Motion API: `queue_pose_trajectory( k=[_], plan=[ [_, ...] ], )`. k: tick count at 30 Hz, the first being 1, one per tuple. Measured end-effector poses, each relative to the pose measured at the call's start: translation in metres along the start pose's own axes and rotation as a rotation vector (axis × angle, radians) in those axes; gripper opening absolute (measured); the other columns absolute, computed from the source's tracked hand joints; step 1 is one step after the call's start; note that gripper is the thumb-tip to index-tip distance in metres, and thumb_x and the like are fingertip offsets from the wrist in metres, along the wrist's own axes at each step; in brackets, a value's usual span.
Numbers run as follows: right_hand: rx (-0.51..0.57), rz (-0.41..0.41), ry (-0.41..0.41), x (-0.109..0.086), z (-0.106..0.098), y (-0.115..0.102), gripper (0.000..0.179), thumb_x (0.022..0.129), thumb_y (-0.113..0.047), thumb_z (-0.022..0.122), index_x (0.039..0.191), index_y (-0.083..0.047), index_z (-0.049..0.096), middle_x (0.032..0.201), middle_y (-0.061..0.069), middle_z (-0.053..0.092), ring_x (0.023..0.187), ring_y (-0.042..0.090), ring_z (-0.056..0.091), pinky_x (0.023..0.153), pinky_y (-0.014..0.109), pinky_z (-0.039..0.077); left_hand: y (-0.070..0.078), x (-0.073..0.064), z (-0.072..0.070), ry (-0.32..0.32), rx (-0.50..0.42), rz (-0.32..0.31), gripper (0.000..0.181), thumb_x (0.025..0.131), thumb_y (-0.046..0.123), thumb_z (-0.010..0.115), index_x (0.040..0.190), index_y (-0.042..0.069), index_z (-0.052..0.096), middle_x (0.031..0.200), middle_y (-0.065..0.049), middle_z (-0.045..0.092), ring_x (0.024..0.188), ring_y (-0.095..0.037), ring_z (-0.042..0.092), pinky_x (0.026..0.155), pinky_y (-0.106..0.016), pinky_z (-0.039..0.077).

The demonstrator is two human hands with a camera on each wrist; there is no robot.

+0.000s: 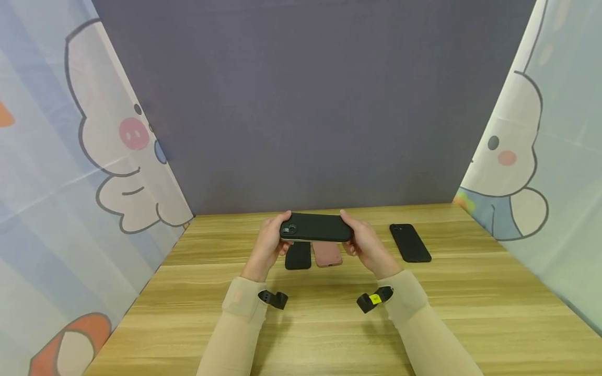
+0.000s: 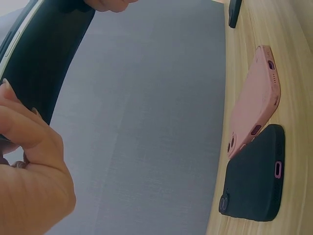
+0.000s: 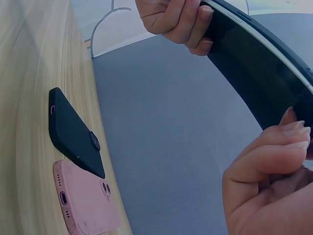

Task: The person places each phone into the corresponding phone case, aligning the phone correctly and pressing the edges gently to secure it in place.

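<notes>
A phone in a black case (image 1: 320, 227) is held up level above the table, camera end to the left, its back upward in the head view. My left hand (image 1: 269, 241) grips the camera end, thumb on top and fingers beneath. At the other end my right hand (image 1: 369, 243) grips it the same way. Both wrist views show the phone's dark screen side (image 2: 46, 54), and a pale strip of the phone's edge with a button (image 3: 239, 19) shows along one long side of the case.
Below the held phone lie a black phone case (image 1: 298, 257) and a pink phone case (image 1: 327, 255), side by side on the wooden table (image 1: 324, 334). Farther right lies another black-cased phone (image 1: 410, 243). A grey panel (image 1: 310, 104) stands behind, with printed curtains (image 1: 42, 209) at the sides.
</notes>
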State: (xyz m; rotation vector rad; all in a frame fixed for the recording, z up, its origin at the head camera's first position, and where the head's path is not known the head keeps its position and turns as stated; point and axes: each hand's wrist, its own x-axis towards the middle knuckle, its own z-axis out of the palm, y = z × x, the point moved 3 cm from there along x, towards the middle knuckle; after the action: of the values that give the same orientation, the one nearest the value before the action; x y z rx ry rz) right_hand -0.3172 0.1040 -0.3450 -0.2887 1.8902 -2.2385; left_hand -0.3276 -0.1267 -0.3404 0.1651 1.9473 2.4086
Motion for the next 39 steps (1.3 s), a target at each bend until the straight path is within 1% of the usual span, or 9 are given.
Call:
queue_pose_trajectory(
  k=[5,9,11,14,19,26,30,35,39],
  plan=[
    [-0.039,0.004,0.027,-0.0015,0.0,-0.0007,0.053,0.105,-0.051,0.051,0.07,-0.015,0.068,0.05,-0.002,0.042,0.04,0.009,0.037,0.046,0.023,0.032,0.0017,-0.001,-0.0022,-0.022,0.044,-0.024,0.04,0.102,0.037,0.058,0.085,0.002,0.064,0.048,-0.003,0.055,0.032,-0.006,0.045,0.033,-0.018,0.034],
    [-0.077,0.017,0.04,-0.0021,-0.0002,-0.0004,0.052,0.104,-0.053,0.052,0.073,-0.015,0.071,0.051,-0.002,0.043,0.041,0.009,0.037,0.047,0.023,0.032,0.0042,-0.0022,-0.0034,-0.053,0.084,-0.042,0.044,0.102,0.044,0.06,0.091,0.001,0.065,0.049,-0.003,0.056,0.032,-0.005,0.045,0.033,-0.017,0.034],
    [-0.08,0.018,0.041,-0.0019,-0.0001,-0.0004,0.052,0.104,-0.052,0.052,0.073,-0.015,0.071,0.051,-0.002,0.043,0.041,0.009,0.037,0.047,0.023,0.032,0.0045,-0.0024,-0.0033,-0.051,0.087,-0.038,0.046,0.101,0.045,0.061,0.093,0.001,0.066,0.049,-0.003,0.056,0.032,-0.005,0.044,0.033,-0.017,0.034],
    [-0.069,0.016,0.038,-0.0018,0.0001,-0.0007,0.052,0.104,-0.051,0.051,0.073,-0.015,0.07,0.051,-0.002,0.043,0.041,0.01,0.036,0.047,0.023,0.032,0.0047,-0.0027,-0.0027,-0.04,0.092,-0.02,0.043,0.102,0.041,0.06,0.094,0.0,0.066,0.048,-0.003,0.055,0.031,-0.005,0.044,0.032,-0.017,0.034],
    [-0.034,0.011,0.041,-0.002,-0.0001,-0.0019,0.052,0.105,-0.05,0.051,0.071,-0.014,0.067,0.05,-0.002,0.041,0.041,0.01,0.036,0.047,0.024,0.032,0.0037,-0.0018,0.0003,-0.04,0.069,0.007,0.041,0.103,0.038,0.059,0.088,0.0,0.065,0.046,-0.003,0.056,0.03,-0.005,0.044,0.031,-0.018,0.033],
    [-0.034,0.008,0.025,-0.002,-0.0016,-0.0028,0.052,0.105,-0.051,0.05,0.072,-0.015,0.067,0.051,-0.001,0.041,0.041,0.011,0.037,0.047,0.025,0.032,0.0004,-0.001,0.0012,-0.041,0.069,0.007,0.039,0.105,0.034,0.056,0.085,0.001,0.064,0.046,-0.004,0.057,0.03,-0.006,0.044,0.031,-0.018,0.033],
    [-0.052,0.002,0.029,-0.003,-0.0025,-0.0039,0.05,0.104,-0.051,0.052,0.073,-0.015,0.068,0.051,-0.001,0.042,0.042,0.011,0.035,0.048,0.025,0.031,0.0013,-0.0019,0.0005,-0.059,0.122,-0.017,0.041,0.105,0.038,0.056,0.086,0.003,0.065,0.048,-0.003,0.058,0.031,-0.006,0.044,0.032,-0.018,0.033],
    [-0.089,0.005,0.037,-0.0036,-0.002,-0.0039,0.05,0.103,-0.05,0.055,0.071,-0.014,0.068,0.051,-0.002,0.043,0.042,0.01,0.036,0.047,0.024,0.032,0.0024,-0.0021,-0.0036,-0.047,0.199,-0.049,0.05,0.101,0.051,0.058,0.083,0.005,0.067,0.049,-0.002,0.058,0.033,-0.006,0.042,0.034,-0.019,0.031],
    [-0.091,0.007,0.031,-0.0032,-0.0021,-0.002,0.051,0.104,-0.05,0.054,0.07,-0.014,0.069,0.05,-0.002,0.044,0.041,0.01,0.036,0.047,0.023,0.032,0.0031,-0.0026,-0.0039,-0.035,0.214,-0.044,0.05,0.101,0.05,0.059,0.085,0.004,0.069,0.05,-0.003,0.059,0.033,-0.007,0.041,0.033,-0.019,0.03]
  ],
)
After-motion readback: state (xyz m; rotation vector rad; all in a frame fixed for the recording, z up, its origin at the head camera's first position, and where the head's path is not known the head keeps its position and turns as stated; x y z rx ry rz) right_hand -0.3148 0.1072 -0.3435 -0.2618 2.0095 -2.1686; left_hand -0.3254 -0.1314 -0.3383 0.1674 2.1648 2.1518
